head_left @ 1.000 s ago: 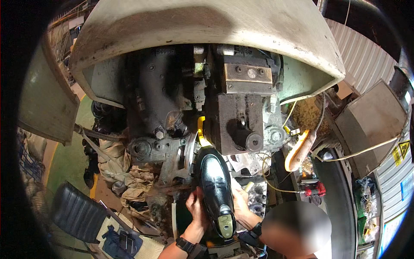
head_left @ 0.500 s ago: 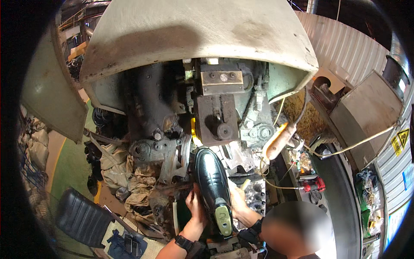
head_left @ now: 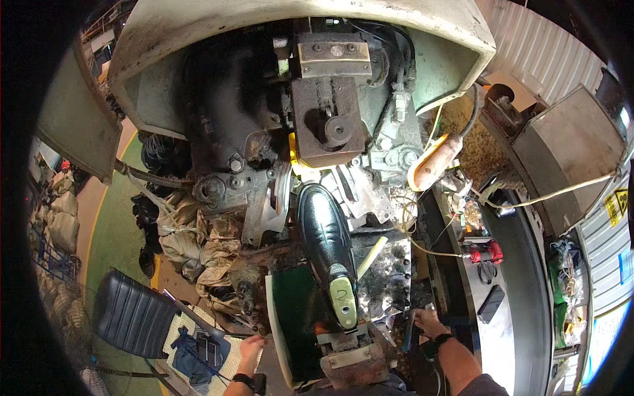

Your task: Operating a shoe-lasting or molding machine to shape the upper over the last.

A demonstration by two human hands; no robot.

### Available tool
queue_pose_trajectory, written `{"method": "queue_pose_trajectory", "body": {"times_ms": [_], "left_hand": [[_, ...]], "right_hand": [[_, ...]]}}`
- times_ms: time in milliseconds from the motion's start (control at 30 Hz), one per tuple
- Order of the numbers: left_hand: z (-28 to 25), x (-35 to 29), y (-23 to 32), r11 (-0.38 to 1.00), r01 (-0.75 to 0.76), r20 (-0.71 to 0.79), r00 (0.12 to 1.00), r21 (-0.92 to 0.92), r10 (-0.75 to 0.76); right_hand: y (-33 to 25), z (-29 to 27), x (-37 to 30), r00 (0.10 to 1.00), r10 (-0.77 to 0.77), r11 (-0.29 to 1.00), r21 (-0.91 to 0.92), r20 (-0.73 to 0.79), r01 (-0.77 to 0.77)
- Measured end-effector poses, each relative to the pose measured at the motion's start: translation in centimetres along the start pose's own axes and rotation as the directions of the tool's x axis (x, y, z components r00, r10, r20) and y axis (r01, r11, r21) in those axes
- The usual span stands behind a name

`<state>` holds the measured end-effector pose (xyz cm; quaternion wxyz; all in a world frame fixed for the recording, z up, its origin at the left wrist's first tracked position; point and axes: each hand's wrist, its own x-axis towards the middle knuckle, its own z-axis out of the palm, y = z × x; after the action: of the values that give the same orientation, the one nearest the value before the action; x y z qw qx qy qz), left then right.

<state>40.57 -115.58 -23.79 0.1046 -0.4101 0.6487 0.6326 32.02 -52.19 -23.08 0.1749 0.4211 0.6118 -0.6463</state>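
A black leather shoe (head_left: 325, 231) lies in the machine, toe pointing away under the dark metal block (head_left: 328, 122). The pale green last (head_left: 342, 302) shows at its heel end, near a metal support (head_left: 354, 364). Neither hand touches the shoe. My left hand (head_left: 250, 350) is low on the left, apart from the machine, its fingers loosely curled with nothing visible in them. To the right of the support, my right hand (head_left: 430, 323) has its fingers closed by the machine's side, close to a thin blue part (head_left: 408, 332). What they grip is hidden.
A dark green panel (head_left: 294, 323) stands left of the shoe. A lamp-like piece (head_left: 436, 162) hangs on a cable at right. Further right are a red tool (head_left: 487, 251), a phone-like dark slab (head_left: 491, 303) and a belt (head_left: 528, 290). A black chair (head_left: 135, 313) stands left.
Both hands have let go of the shoe and moved apart, left and right. The shoe now rests in the machine. The view has tipped downward, and the person's head at lower right is gone from it.
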Motion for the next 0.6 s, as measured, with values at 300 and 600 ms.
{"method": "queue_pose_trajectory", "body": {"times_ms": [300,600], "left_hand": [[4.7,-2.4,-0.4,0.999,0.04,-0.054,0.998,-0.013,-0.041],[3.4,-4.6,5.5,0.874,-0.482,-0.371,0.801,0.069,0.471]], "right_hand": [[0.7,6.3,-5.4,0.963,0.013,0.953,0.295,-0.269,0.069],[-12.7,5.7,-11.2,0.879,-0.466,0.836,0.273,-0.104,0.476]]}}
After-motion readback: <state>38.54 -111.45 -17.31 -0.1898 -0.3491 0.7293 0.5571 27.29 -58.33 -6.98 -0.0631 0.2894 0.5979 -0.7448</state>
